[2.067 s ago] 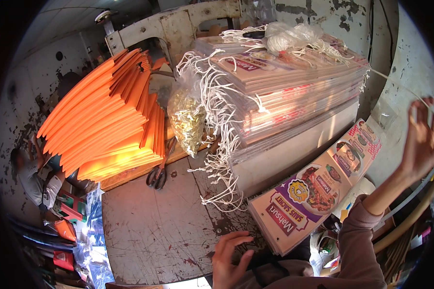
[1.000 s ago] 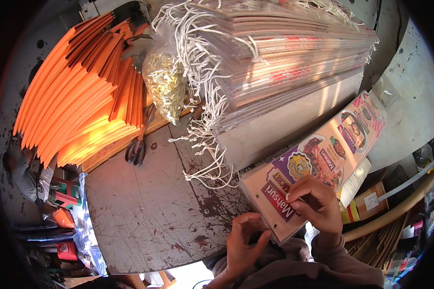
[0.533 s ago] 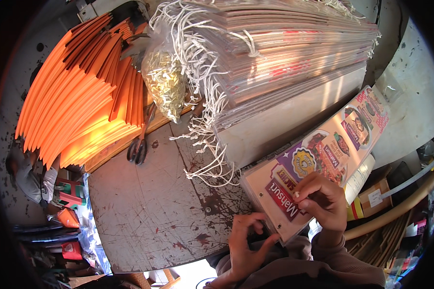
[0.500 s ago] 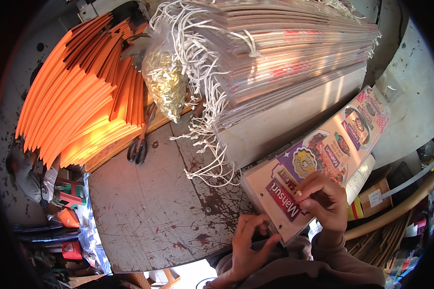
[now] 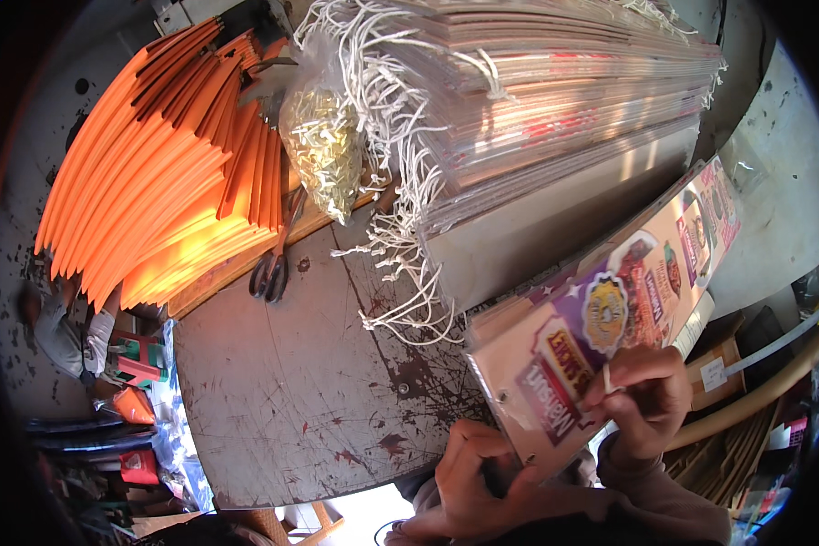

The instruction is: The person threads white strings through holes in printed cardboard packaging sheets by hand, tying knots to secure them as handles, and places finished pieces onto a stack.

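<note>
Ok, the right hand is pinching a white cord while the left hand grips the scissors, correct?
Not the scissors: the head view shows the left hand at the edge of the printed cards. The right hand does pinch a white cord.

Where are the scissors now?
Left of centre in the head view, the scissors lie below and left of the bag of gold pieces, near the orange stack.

Under the right hand (image 5: 648, 400), the printed sheets (image 5: 566, 369) look smooth and glossy; the pinched white strand (image 5: 609, 379) looks matt. Left of the grip, the tabletop (image 5: 282, 400) is scuffed; farther off, the bag (image 5: 323, 155) is shiny plastic.
</note>
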The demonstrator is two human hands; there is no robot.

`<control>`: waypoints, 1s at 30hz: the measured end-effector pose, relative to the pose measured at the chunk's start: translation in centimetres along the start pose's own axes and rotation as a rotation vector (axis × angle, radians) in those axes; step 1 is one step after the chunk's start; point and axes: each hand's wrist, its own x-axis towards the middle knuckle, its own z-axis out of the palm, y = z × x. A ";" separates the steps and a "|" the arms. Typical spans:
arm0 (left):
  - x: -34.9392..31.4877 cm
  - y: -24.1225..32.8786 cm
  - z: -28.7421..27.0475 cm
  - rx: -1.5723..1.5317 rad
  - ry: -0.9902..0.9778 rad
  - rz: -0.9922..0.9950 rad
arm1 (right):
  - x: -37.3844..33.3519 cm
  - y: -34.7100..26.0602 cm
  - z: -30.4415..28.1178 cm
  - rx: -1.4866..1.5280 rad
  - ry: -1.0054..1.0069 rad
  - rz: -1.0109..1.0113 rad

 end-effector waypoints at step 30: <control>-2.7 -3.7 -1.5 -0.471 -0.125 -0.343 | 0.7 -0.4 1.4 -0.586 -0.713 -0.129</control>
